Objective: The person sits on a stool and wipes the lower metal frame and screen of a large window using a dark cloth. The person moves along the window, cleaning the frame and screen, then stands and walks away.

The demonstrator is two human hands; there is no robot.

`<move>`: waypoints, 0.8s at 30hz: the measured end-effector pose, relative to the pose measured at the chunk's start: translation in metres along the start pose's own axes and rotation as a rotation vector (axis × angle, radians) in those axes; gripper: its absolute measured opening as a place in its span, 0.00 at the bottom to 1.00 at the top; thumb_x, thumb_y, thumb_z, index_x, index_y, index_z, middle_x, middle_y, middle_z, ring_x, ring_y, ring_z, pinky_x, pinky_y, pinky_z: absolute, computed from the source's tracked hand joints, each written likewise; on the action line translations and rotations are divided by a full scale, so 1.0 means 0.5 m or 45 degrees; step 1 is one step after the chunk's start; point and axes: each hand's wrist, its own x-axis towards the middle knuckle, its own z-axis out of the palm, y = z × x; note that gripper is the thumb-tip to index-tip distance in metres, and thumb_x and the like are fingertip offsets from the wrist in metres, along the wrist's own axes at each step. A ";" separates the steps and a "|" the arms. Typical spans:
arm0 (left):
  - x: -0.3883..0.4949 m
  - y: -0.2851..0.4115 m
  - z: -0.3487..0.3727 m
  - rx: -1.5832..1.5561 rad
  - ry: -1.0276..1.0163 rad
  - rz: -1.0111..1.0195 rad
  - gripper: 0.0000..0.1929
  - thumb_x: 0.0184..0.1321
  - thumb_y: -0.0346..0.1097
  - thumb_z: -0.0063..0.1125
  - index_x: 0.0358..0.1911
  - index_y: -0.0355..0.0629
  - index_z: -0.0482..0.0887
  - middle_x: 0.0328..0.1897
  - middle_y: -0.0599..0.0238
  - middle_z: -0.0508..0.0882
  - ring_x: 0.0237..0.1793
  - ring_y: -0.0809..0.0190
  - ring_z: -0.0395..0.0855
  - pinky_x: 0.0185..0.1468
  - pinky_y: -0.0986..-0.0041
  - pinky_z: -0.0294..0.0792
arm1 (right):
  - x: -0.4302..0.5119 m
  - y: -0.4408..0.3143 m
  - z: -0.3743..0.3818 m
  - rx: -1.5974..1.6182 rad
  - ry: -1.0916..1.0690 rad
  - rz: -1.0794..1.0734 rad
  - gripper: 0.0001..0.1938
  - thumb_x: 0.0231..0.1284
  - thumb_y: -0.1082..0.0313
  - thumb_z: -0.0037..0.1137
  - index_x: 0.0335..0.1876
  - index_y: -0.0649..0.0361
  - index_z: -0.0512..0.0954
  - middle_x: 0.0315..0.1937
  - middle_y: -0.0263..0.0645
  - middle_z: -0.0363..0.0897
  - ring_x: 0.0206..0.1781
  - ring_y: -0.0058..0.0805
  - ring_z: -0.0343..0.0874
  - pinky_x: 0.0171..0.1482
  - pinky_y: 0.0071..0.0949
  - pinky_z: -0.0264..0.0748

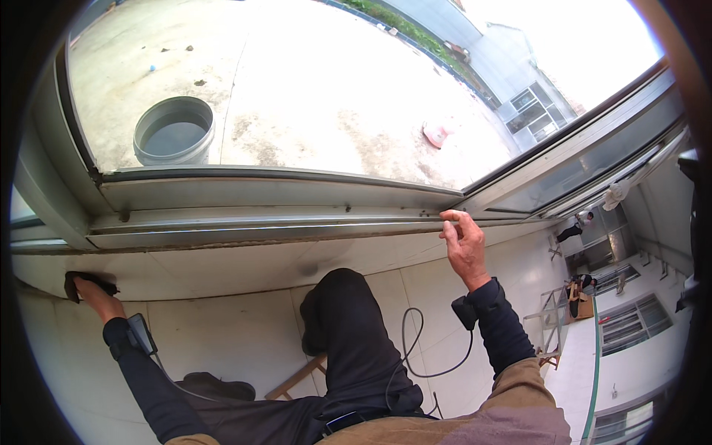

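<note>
My left hand (95,296) is at the lower left, on a dark cloth (82,281) against the pale tiled ledge (183,267) below the window. My right hand (465,245) is near the lower right corner of the glazed panel, its fingertips at the metal window track (311,225); nothing shows in it. Its thumb and forefinger are bent and a little apart. Above the track stands the metal frame (278,192) of the glazed panel. Each of my wrists bears a strapped dark device with a cable.
Beyond the glass a bucket of water (175,133) stands on concrete, with a pink object (436,134) farther right. A loose black cable (409,339) lies by my knee, and a wooden stool (297,378) is partly under me. Several people and a metal stand (550,322) are at the right.
</note>
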 end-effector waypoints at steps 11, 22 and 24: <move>0.030 -0.026 -0.018 -0.046 -0.011 -0.004 0.34 0.81 0.57 0.39 0.79 0.40 0.63 0.83 0.64 0.66 0.77 0.59 0.64 0.79 0.68 0.53 | 0.022 0.022 0.021 0.067 -0.287 0.169 0.09 0.74 0.75 0.51 0.54 0.64 0.80 0.39 0.43 0.85 0.29 0.28 0.87 0.34 0.30 0.79; -0.008 0.005 0.006 -0.021 0.012 -0.018 0.36 0.81 0.57 0.41 0.82 0.41 0.57 0.86 0.66 0.60 0.78 0.59 0.62 0.82 0.68 0.48 | 0.019 -0.015 0.029 0.081 -0.249 0.193 0.13 0.79 0.73 0.46 0.59 0.65 0.80 0.31 0.33 0.84 0.27 0.17 0.82 0.29 0.20 0.76; -0.016 0.012 0.010 -0.016 0.009 -0.027 0.36 0.81 0.57 0.41 0.83 0.42 0.57 0.86 0.65 0.60 0.78 0.59 0.62 0.82 0.68 0.48 | 0.016 -0.032 0.041 0.111 -0.287 0.168 0.14 0.79 0.72 0.46 0.61 0.64 0.80 0.30 0.33 0.83 0.26 0.17 0.81 0.30 0.20 0.76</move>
